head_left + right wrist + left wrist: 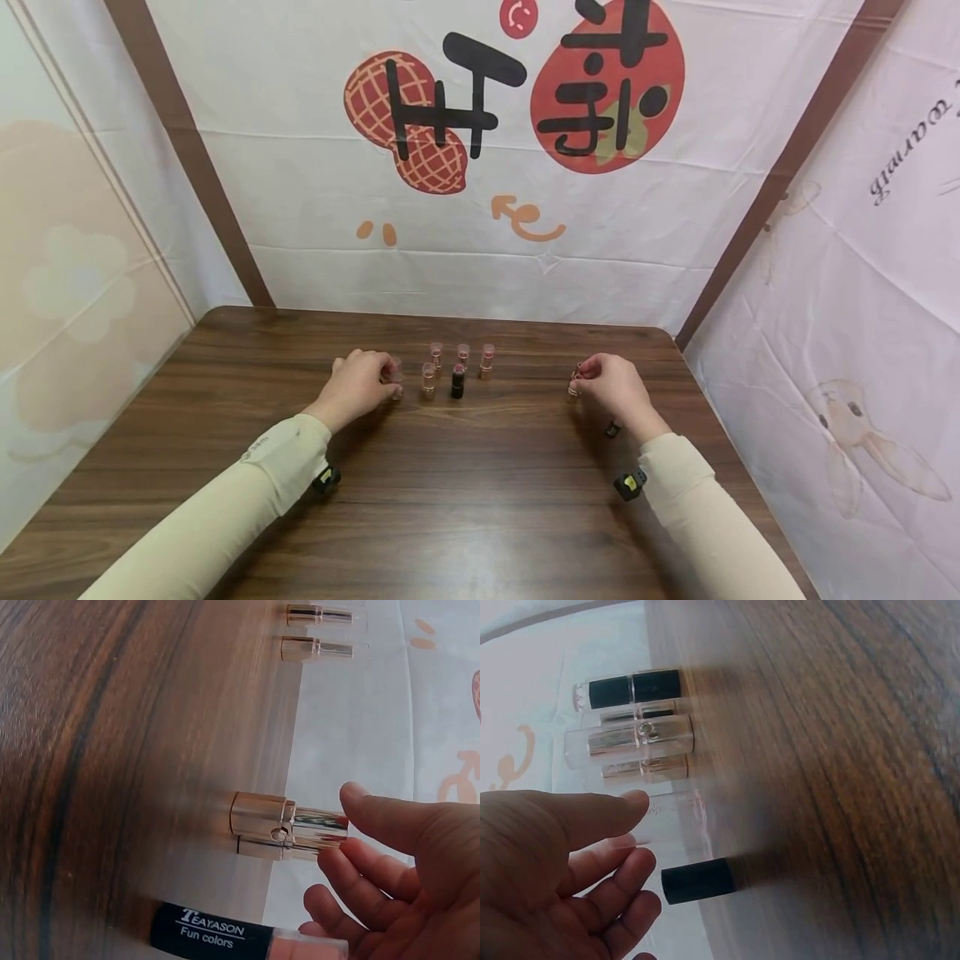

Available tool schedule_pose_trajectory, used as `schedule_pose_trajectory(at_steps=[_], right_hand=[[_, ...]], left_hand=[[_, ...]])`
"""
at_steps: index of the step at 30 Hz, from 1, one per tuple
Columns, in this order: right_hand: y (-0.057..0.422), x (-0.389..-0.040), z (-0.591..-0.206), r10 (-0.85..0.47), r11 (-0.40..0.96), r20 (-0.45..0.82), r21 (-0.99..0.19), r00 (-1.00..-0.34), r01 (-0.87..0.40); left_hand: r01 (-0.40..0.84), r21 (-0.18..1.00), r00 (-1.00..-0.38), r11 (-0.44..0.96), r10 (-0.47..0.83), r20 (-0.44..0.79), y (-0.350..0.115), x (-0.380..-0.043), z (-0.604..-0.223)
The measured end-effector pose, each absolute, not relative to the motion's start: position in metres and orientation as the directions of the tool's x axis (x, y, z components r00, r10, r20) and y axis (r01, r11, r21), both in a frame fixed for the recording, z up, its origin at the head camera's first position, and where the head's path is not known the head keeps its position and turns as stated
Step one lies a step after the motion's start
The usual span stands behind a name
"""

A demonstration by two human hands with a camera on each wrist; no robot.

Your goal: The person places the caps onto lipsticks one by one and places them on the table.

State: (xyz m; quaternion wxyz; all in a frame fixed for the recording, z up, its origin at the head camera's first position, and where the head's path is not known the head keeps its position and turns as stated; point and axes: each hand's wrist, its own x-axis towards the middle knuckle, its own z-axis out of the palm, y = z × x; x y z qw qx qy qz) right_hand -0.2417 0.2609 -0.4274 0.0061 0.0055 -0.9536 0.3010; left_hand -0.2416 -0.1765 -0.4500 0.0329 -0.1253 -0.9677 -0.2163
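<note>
My left hand (pixel 356 387) is at the left of the lipstick group. Its thumb and index finger pinch the upper end of a clear cap (pixel 673 819), which stands on the table. Next to these fingers stands a small black cap (pixel 698 881). On the right side, my right hand (pixel 615 387) pinches the top of a gold lipstick (pixel 259 816) between thumb and index finger; its base is at the tabletop. Another gold lipstick (pixel 255 847) is close behind it, partly hidden. Under the right hand lies a black tube with white lettering (pixel 206 931) and a pink section.
Between the hands stand several gold lipsticks with clear caps, such as one gold lipstick (pixel 428 382), and a black lipstick (pixel 458 382). The brown wooden table (pixel 465 500) meets a printed white cloth (pixel 300 200) at the back.
</note>
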Motion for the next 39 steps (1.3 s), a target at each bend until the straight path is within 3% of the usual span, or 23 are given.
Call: schedule_pose_trajectory(at_steps=[39], right_hand=[[0.246,-0.251,-0.447,0.064,0.94,-0.08,-0.33,-0.995,0.087]], left_hand=[[0.334,0.479,-0.942,0.812,0.27,0.199,-0.155,-0.22,-0.408]])
